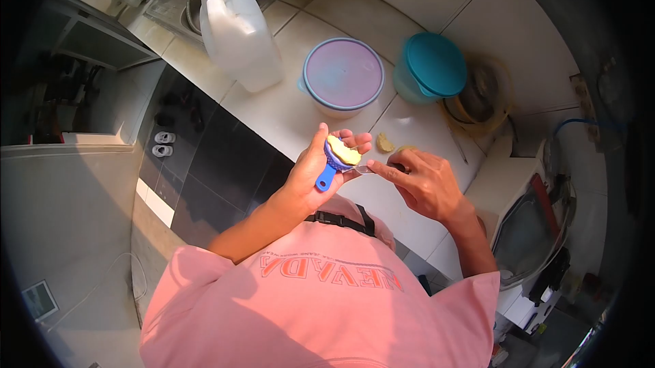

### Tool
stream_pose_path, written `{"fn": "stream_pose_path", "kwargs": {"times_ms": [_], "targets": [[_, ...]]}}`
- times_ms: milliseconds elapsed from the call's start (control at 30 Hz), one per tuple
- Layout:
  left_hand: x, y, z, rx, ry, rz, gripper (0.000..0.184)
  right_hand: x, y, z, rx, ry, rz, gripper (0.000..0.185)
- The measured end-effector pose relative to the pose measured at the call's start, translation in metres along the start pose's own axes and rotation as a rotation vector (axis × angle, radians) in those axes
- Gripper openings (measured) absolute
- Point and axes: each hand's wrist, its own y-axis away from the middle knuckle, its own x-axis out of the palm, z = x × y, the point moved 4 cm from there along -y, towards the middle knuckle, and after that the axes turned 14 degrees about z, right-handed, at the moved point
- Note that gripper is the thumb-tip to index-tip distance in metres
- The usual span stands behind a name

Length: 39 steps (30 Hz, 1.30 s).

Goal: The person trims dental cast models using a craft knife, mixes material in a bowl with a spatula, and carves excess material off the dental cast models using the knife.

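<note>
My left hand [308,175] is wrapped around a blue measuring scoop [327,177] with a short handle that has a hole in its end. Pale yellow, butter-like stuff [344,151] is heaped above the scoop's rim. Pinched in my right hand [430,180] is a small utensil with a shiny end [366,170]; whether it is a knife or a spoon I cannot tell. Its tip is at the scoop's right side. On the counter just beyond my right hand lies a yellow lump [385,143], with another partly hidden behind the fingers.
A tiled counter [256,119] runs diagonally before me. On it stand a translucent jug [240,40], a tub with a purple lid [343,73] and a teal-lidded container [431,67]. A sink [170,6] is at the far left, a boxy appliance [529,224] at right.
</note>
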Motion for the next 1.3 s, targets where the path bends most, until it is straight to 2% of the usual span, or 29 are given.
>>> {"fn": "stream_pose_path", "kwargs": {"times_ms": [67,100,200,533,700,800,1300], "targets": [[-0.003,0.0,-0.005,0.039,-0.072,-0.03,0.036,0.008,-0.002,0.007,0.067,-0.28,-0.086,0.059],[-0.005,0.0,-0.008,0.064,-0.148,-0.06,0.036,0.014,-0.007,0.017,0.058,-0.282,-0.083,0.059],[-0.002,-0.004,-0.008,0.186,-0.179,-0.101,0.035,0.029,-0.017,0.031,0.158,-0.541,-0.306,0.05],[0.01,-0.003,-0.012,0.29,-0.252,-0.135,0.034,0.047,-0.033,0.05,0.281,-0.528,-0.45,0.049],[0.026,-0.006,-0.019,0.514,-0.463,-0.113,0.034,0.041,-0.037,0.054,0.296,-0.529,-0.507,0.05],[0.034,-0.003,-0.023,0.565,-0.607,-0.079,0.034,0.037,-0.038,0.056,0.297,-0.557,-0.54,0.049],[0.04,-0.004,-0.022,0.637,-0.549,0.029,0.037,0.043,-0.043,0.066,0.306,-0.693,-0.717,0.045]]}}
